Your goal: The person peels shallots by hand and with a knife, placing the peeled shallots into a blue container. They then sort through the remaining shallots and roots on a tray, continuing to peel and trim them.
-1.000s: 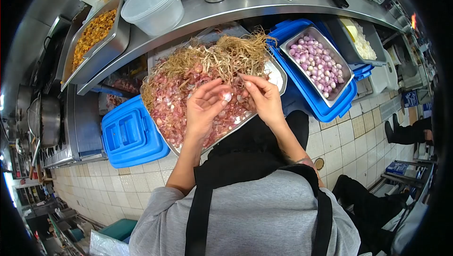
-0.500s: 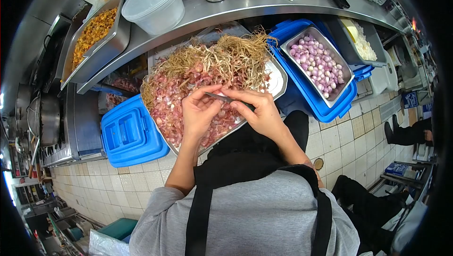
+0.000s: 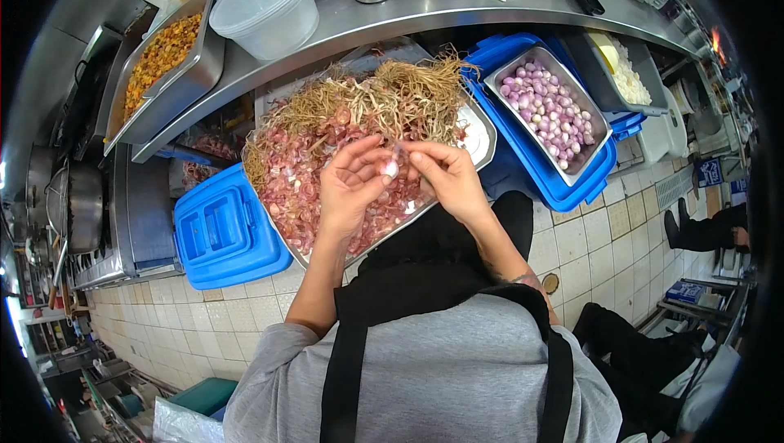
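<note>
My left hand (image 3: 353,186) cups a small peeled shallot (image 3: 391,169), white and pale purple, between thumb and fingers. Close beside it, my right hand (image 3: 447,179) has thumb and forefinger pinched together. A dark, blurred bit shows at those fingertips; whether it is shallot skin or the blade cannot be made out, and the small knife is not clearly visible. Both hands hover over a metal tray (image 3: 283,240) heaped with reddish shallot skins (image 3: 298,190). Dry, straw-coloured roots and stalks (image 3: 425,93) are piled along its far side.
To the right, a steel pan of peeled shallots (image 3: 549,108) rests on a blue lid (image 3: 563,196). Another blue lid (image 3: 219,227) lies left of the tray. Ahead runs a steel counter (image 3: 351,32) with a clear lidded tub (image 3: 268,10). Another person's dark-clothed leg (image 3: 706,229) shows far right.
The knife seen between my hands no longer shows clearly. My hands have drawn slightly apart, my left fingers have opened out, and the shallot is now exposed.
</note>
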`<action>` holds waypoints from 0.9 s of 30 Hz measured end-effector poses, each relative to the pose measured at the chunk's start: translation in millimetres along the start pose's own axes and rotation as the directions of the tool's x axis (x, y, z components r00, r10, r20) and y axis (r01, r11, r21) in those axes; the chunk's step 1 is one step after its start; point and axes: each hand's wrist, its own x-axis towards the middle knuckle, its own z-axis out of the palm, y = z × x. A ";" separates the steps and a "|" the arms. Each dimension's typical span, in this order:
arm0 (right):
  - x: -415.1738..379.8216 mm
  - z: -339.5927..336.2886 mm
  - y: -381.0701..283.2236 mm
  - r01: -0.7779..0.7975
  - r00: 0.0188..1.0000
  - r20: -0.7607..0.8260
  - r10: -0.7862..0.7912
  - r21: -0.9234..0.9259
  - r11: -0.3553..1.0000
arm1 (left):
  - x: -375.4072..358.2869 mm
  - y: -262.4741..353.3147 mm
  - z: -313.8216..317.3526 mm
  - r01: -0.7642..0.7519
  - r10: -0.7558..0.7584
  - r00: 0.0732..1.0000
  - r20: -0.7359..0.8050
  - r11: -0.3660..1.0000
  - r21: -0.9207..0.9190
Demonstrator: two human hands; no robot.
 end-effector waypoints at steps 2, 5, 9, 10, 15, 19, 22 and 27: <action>6.4 -5.2 3.6 0.044 0.993 -0.108 -0.051 -0.073 0.996 | -1.8 5.6 7.1 -0.012 0.016 0.999 0.052 0.998 -0.062; 7.6 -7.7 8.6 0.175 0.966 -0.123 -0.227 -0.335 0.926 | -1.4 6.8 9.9 0.001 0.001 1.000 0.019 0.995 -0.104; -4.5 -3.0 -3.4 0.256 0.956 0.038 -0.292 -0.598 0.760 | 4.1 -5.4 -0.9 -0.013 0.009 0.997 -0.077 0.998 -0.056; -6.9 -0.7 -10.9 0.282 0.947 0.076 -0.312 -0.660 0.696 | 3.8 -6.1 -2.7 -0.013 0.009 0.997 -0.074 0.998 -0.054; -10.3 9.6 -18.9 0.394 0.912 0.190 -0.364 -0.657 0.643 | 0.8 -1.7 -4.5 -0.011 0.010 0.999 -0.048 1.000 -0.015; -7.7 11.2 -15.6 0.481 0.860 0.220 -0.460 -0.651 0.588 | -2.1 3.0 -2.6 -0.008 0.011 0.999 -0.037 0.997 0.077; -7.7 8.5 -18.4 0.458 0.878 0.249 -0.408 -0.685 0.567 | -4.3 4.0 -0.1 0.001 0.002 1.000 -0.028 0.993 0.119; -0.5 -2.4 -2.5 0.196 0.979 0.103 -0.173 -0.278 0.941 | -6.1 2.8 6.8 -0.020 0.023 0.999 -0.036 0.995 0.101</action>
